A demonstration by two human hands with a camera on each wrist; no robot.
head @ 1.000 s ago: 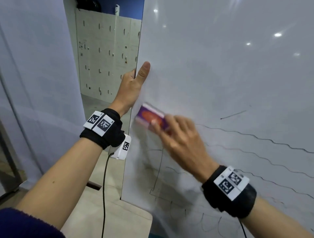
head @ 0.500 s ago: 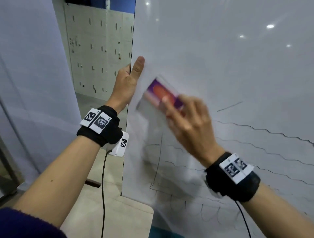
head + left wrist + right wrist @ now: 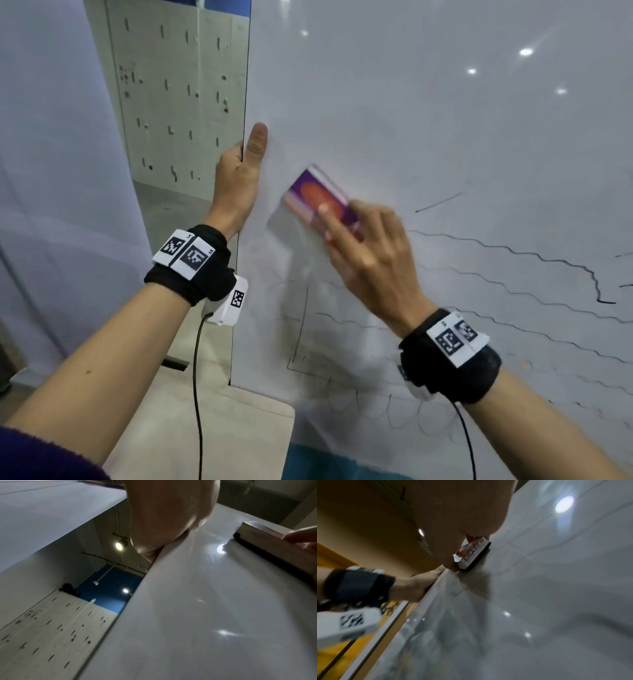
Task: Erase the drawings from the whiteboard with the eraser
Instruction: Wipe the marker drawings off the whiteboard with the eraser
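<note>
The whiteboard (image 3: 445,137) stands upright before you, wiped bare above. The eraser (image 3: 317,197) lies flat on it, long axis tilted, in your right hand (image 3: 371,260), fingers curled around it. The wavy lines (image 3: 513,255) lie right and below it. Your left hand (image 3: 236,178) grips the board's edge

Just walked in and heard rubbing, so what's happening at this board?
A person is wiping a whiteboard. The right hand holds the eraser against the board near its left side, while the left hand grips the board's left edge, thumb on the front. Wavy lines to the right and a boxy outline with scallops below are not yet erased.
</note>
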